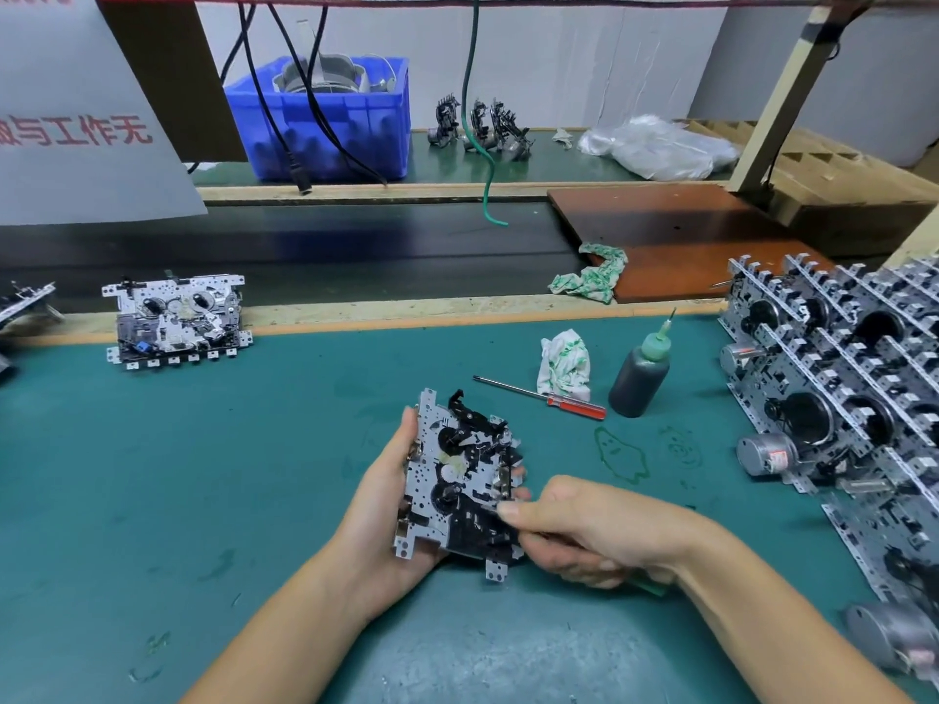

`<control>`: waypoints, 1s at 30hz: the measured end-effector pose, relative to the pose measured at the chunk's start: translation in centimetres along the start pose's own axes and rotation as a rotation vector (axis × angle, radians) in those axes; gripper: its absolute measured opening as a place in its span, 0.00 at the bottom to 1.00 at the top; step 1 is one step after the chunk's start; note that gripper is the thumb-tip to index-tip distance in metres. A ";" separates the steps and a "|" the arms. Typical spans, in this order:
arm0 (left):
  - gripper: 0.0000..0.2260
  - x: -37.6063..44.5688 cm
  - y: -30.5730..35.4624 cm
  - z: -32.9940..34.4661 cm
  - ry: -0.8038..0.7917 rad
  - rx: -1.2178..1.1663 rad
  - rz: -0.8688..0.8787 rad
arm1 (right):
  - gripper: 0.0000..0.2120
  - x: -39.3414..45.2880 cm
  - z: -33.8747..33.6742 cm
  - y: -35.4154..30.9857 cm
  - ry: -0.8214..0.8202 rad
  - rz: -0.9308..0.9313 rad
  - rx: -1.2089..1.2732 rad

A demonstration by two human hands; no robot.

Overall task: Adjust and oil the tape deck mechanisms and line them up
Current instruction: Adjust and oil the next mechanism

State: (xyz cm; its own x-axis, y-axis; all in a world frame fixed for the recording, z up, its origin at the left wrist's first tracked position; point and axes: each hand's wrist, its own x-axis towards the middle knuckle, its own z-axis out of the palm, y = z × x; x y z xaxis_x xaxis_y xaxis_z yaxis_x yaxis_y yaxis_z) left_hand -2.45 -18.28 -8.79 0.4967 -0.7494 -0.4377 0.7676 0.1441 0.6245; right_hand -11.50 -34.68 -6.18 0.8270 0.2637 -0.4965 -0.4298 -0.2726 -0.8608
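Tape deck mechanism (pixel 460 480) held above the green mat (pixel 203 475), near centre, tilted with its black-parts face up. Going left to right: partial mechanism (pixel 23 302) at the far left edge; finished mechanism (pixel 175 320) lying flat at the mat's back edge, beside the dark belt (pixel 330 251). Left hand (pixel 391 505) cups the held mechanism from below and the left side, thumb curled over its edge, fingertips showing past the right edge. Right hand (pixel 574 530) has fingers curled, thumb and forefinger pinching at the lower right of the mechanism; what it pinches is too small to tell. Behind: red-handled screwdriver (pixel 546 397), crumpled rag (pixel 564 365), dark oil bottle (pixel 640 373) upright with green nozzle. Far right, stacked mechanisms (pixel 838 378) in rows.
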 end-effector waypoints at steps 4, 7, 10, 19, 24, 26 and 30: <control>0.32 -0.7 0.1 0.3 -0.020 -0.130 -0.013 | 0.27 -0.6 -0.6 0.4 0.104 -0.115 0.113; 0.40 -1.2 0.4 0.4 -0.027 -0.321 0.006 | 0.19 -0.9 -2.1 0.7 0.301 -0.182 0.344; 0.44 -1.5 0.7 0.9 -0.052 -0.414 -0.010 | 0.15 -0.5 -2.7 1.2 0.461 -0.199 0.323; 0.43 -1.2 0.9 0.4 -0.090 -0.460 0.002 | 0.18 0.2 -2.2 1.3 0.583 -0.206 0.098; 0.41 -0.9 -0.2 0.0 -0.082 -0.187 -0.059 | 0.19 0.0 -0.8 0.5 0.250 -0.133 0.201; 0.38 -0.6 -0.6 0.0 -0.061 -0.101 -0.073 | 0.20 0.1 -0.2 0.5 0.223 -0.088 0.173; 0.34 0.0 -0.8 -0.4 -0.033 -0.063 -0.073 | 0.20 0.0 0.1 0.4 0.202 -0.040 0.135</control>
State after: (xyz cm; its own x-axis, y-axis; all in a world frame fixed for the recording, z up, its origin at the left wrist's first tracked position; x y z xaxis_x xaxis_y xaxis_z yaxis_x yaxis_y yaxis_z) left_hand -2.92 -18.18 -9.58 0.4263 -0.7798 -0.4584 0.8256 0.1284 0.5494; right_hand -11.69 -34.69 -6.58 0.8944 0.0775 -0.4405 -0.4282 -0.1362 -0.8934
